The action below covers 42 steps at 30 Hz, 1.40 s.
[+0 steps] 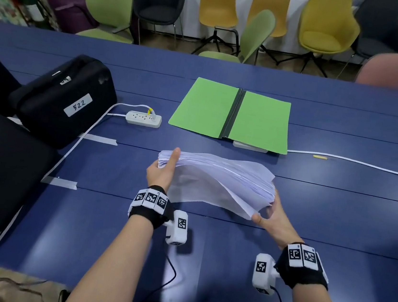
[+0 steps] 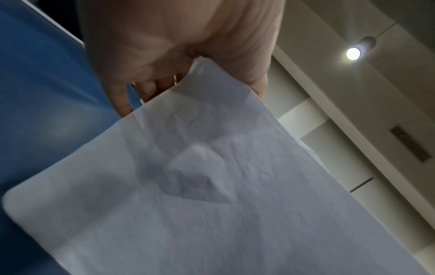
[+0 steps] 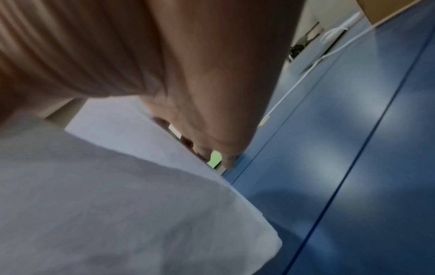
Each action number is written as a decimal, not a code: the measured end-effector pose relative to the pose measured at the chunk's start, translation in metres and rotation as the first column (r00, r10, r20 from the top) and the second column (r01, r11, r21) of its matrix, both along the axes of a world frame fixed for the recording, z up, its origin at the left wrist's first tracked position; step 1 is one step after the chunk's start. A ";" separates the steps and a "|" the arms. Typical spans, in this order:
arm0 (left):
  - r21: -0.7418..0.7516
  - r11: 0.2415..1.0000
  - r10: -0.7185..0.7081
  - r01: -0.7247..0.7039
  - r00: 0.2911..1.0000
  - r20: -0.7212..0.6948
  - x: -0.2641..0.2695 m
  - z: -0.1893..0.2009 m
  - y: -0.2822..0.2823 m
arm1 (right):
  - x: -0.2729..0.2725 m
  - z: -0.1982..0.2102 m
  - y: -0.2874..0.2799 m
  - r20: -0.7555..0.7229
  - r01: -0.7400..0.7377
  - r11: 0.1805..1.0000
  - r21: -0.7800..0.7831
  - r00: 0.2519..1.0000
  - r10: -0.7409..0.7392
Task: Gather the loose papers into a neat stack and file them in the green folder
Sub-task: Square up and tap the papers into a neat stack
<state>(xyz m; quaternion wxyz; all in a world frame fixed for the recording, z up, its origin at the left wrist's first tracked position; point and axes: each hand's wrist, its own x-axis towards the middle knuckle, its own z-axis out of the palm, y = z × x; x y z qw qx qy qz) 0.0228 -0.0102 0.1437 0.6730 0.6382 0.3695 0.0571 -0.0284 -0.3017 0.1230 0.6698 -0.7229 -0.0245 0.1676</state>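
A thick stack of white papers (image 1: 217, 178) hangs above the blue table (image 1: 335, 212), held at both ends and sagging in the middle. My left hand (image 1: 163, 169) grips its left end, thumb on top and fingers beneath. My right hand (image 1: 272, 215) grips the right end, thumb at the near corner. The underside of the papers (image 2: 212, 195) fills the left wrist view under my left hand (image 2: 164, 61). In the right wrist view my right hand (image 3: 188, 93) holds the papers (image 3: 105, 195). The green folder (image 1: 232, 112) lies open and flat beyond the stack.
A black case (image 1: 66, 99) labelled 522 sits at the left, with a white power strip (image 1: 143, 119) and its cable beside it. Another white cable (image 1: 354, 162) runs right from under the folder. Several chairs (image 1: 218, 5) stand behind the table.
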 end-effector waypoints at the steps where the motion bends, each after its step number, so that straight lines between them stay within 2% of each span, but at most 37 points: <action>1: 0.013 1.000 -0.003 0.003 1.000 -0.008 0.002 0.001 -0.001 | 0.000 0.001 -0.002 0.005 -0.042 0.999 -0.025 0.999 0.043; 3: 0.027 1.000 -0.003 0.003 1.000 -0.014 0.004 0.005 -0.001 | 0.000 0.002 -0.004 -0.008 -0.139 0.984 -0.115 0.990 0.139; 5: 0.042 0.999 -0.015 0.016 1.000 -0.017 0.008 0.005 -0.001 | 0.000 -0.001 -0.004 -0.021 -0.159 0.965 -0.211 0.987 0.158; 10: 0.027 0.995 -0.093 0.094 0.995 -0.031 -0.001 0.002 0.006 | 0.008 -0.004 -0.002 0.023 -0.038 0.953 -0.299 0.999 0.047; 15: 0.029 0.988 -0.149 0.149 0.989 -0.011 -0.015 -0.007 0.018 | 0.011 -0.006 -0.001 0.065 -0.027 0.911 -0.412 0.996 0.059; 17: 0.033 0.986 -0.160 0.161 0.987 -0.012 -0.018 -0.008 0.022 | 0.010 -0.006 0.003 0.123 0.034 0.911 -0.411 0.992 0.019; 19: 0.028 0.985 -0.171 0.172 0.985 -0.010 -0.021 -0.005 0.023 | 0.012 -0.010 0.007 0.161 0.167 0.928 -0.333 0.980 -0.119; 21: 0.009 0.983 -0.182 0.182 0.983 0.003 -0.021 -0.004 0.022 | 0.013 -0.013 0.014 0.138 0.243 0.945 -0.218 0.966 -0.216; 24: 0.013 0.980 -0.198 0.198 0.980 0.034 -0.023 0.003 0.016 | 0.019 -0.012 0.026 0.086 0.265 0.936 -0.231 0.964 -0.251; 25: 0.025 0.980 -0.201 0.200 0.978 0.052 -0.023 0.005 0.012 | 0.022 -0.010 0.028 0.050 0.311 0.928 -0.204 0.950 -0.307; 27: 0.083 0.975 -0.213 0.204 0.970 0.117 -0.024 0.012 0.004 | 0.024 0.000 0.035 0.013 0.415 0.906 -0.086 0.909 -0.416; 29: 0.143 0.980 -0.167 0.137 0.961 0.222 -0.025 0.020 -0.004 | 0.024 0.020 0.038 0.052 0.466 0.885 -0.006 0.884 -0.465; 31: 0.158 0.987 -0.085 0.029 0.927 0.366 -0.027 0.028 -0.010 | 0.023 0.037 0.034 0.107 0.478 0.875 0.083 0.868 -0.484; 33: 0.162 0.987 -0.054 -0.019 0.900 0.432 -0.030 0.027 -0.014 | 0.018 0.045 0.025 0.197 0.427 0.901 0.077 0.879 -0.434; 35: 0.156 0.988 -0.059 -0.001 0.923 0.380 -0.035 0.016 -0.017 | 0.012 0.037 0.021 0.202 0.363 0.932 0.007 0.912 -0.357; 37: 0.127 0.992 -0.051 0.013 0.953 0.298 -0.040 0.002 -0.020 | 0.003 0.027 0.022 0.110 0.359 0.933 0.018 0.927 -0.359; 42: -0.004 1.000 -0.001 0.002 0.982 0.187 -0.039 -0.009 -0.022 | 0.005 0.026 0.028 -0.035 0.566 0.814 0.128 0.823 -0.567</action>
